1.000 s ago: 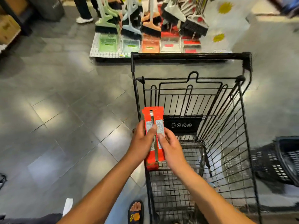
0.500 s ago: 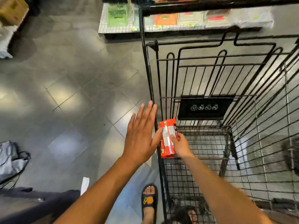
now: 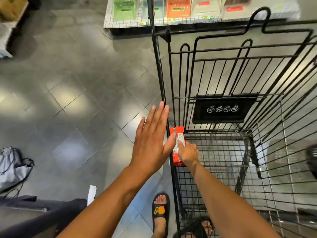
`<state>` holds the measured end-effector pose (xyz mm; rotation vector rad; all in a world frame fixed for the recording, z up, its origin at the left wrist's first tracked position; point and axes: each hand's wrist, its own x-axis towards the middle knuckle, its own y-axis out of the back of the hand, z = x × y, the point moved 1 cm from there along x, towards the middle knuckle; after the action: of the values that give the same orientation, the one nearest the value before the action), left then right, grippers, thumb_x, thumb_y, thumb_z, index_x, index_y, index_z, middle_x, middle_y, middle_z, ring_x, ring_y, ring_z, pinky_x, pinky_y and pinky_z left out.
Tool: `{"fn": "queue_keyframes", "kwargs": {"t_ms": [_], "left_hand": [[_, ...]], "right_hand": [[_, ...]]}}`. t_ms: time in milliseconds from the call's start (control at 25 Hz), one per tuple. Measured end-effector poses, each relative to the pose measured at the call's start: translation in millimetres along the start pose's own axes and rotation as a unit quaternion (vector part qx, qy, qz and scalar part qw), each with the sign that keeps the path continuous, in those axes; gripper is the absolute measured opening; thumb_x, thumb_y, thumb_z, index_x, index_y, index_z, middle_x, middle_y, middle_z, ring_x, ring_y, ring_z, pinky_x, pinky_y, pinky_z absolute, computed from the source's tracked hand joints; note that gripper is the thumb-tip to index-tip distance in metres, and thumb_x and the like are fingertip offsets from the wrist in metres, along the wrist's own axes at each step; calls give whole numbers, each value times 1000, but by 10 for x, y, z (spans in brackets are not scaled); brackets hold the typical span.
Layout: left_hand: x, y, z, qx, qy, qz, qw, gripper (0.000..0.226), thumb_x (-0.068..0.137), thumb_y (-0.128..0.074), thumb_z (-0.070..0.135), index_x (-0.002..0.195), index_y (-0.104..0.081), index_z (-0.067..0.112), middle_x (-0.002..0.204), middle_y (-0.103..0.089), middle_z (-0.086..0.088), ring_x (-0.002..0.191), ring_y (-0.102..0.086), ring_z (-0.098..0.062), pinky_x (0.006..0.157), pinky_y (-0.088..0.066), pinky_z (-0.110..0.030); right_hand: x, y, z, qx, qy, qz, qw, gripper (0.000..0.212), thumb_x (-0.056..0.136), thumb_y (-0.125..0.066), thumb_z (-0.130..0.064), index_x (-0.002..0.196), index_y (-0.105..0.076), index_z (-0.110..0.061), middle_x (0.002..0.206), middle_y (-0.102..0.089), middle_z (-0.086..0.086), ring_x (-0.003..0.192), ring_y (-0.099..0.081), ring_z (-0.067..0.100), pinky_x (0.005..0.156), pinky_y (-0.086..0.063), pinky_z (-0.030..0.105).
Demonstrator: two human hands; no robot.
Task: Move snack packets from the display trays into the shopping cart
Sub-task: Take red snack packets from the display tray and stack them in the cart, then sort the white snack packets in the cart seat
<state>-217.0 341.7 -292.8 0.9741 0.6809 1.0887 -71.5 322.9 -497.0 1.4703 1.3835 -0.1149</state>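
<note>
We are placing the red snack packet (image 3: 179,133) at the shopping cart's (image 3: 160,74) near left corner. Our right hand (image 3: 187,152) is pinching it, and our left hand (image 3: 151,140) is hovering flat, fingers straight, just beside. Next, we are likely needing to loosen that pinch low inside.

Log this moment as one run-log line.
right hand: holds red snack packet low inside shopping cart, by its left side | left hand: open, fingers straight | packet: not yet released

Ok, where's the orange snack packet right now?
Head view, mid-frame: the snack packet is inside the shopping cart at its left wall, gripped by the right hand.
</note>
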Motion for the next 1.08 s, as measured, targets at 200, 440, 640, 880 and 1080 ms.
{"fn": "queue_keyframes", "kwargs": {"t_ms": [200,440,640,880,1080], "left_hand": [[-43,156,53,-1,10,-34,999,75,101,-28,62,164,-2,32,172,4,11,157,10,-6,126,2,-33],[-490,361,273,31,-63,-93,993,65,103,-51,50,160,-26,29,172,-13,1,159,-5,-21,128,-14,-47],[-1063,423,685,18,-144,-177,974,57,103,-48,48,155,-38,28,169,-22,-2,158,-12,-24,124,-21,-54],[-1734,285,1156,34,-284,-239,928,52,103,-46,49,151,-42,29,166,-28,-2,155,-23,-27,123,-28,-52],[-2193,159,2042,11,-384,-259,886,50,103,-43,48,151,-37,33,167,-26,2,156,-22,-25,123,-27,-55]], "right_hand": [[-408,498,-91,95,-5,0,995,54,102,-46,-48,142,-48,-12,144,-43,12,124,-49,27,106,-43,41],[-1548,1236,115,122,47,45,990,19,103,-48,-34,108,-65,-26,122,-61,3,87,-61,14,85,-55,35],[-2685,1486,629,116,49,97,987,25,102,-51,-37,113,-68,-22,118,-59,-3,108,-59,12,100,-47,33],[-3946,1400,1340,158,11,164,974,16,94,-66,-29,109,-62,-31,119,-51,-8,105,-51,0,99,-38,17],[-4795,1504,1953,194,8,255,947,18,92,-67,-25,110,-64,-30,119,-51,-8,108,-49,-2,101,-38,15]]}}
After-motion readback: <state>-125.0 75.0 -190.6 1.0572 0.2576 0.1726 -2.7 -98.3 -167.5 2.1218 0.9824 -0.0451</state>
